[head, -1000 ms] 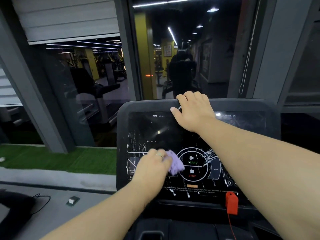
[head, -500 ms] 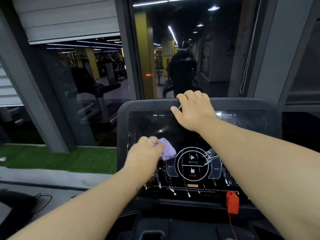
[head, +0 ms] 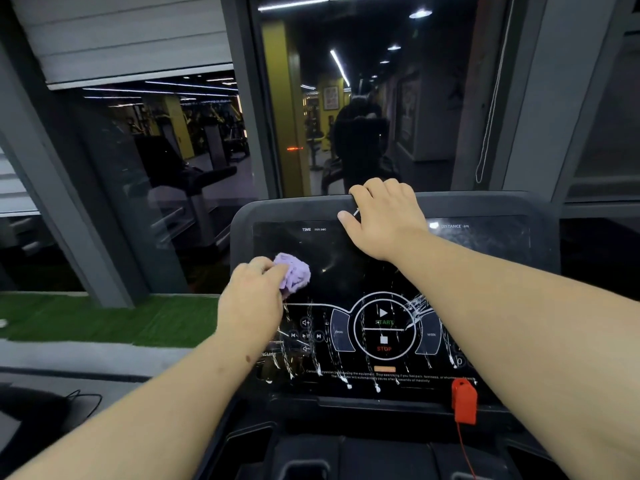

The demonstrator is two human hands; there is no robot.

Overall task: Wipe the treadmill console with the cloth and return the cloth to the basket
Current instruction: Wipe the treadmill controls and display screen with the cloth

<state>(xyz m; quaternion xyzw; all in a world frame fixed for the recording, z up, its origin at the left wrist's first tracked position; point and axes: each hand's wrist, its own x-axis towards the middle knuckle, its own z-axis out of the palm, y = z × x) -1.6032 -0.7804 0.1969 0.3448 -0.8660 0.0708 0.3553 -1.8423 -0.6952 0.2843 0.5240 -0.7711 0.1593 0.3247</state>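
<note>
The left hand (head: 251,299) grips a bunched purple cloth (head: 293,274), fingers curled round it, and presses it against the left part of the dark treadmill console (head: 485,258), just above the white streaks that run down the lower panel (they cross the START and STOP markings too). The right hand (head: 384,220) rests on the console's top edge, its fingers curled over the rim. A red safety clip (head: 464,401) hangs at the lower right.

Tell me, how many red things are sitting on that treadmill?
1: a red safety clip at the console's lower right edge, with a thin red cord hanging below. Others may be hidden behind the arms.
</note>
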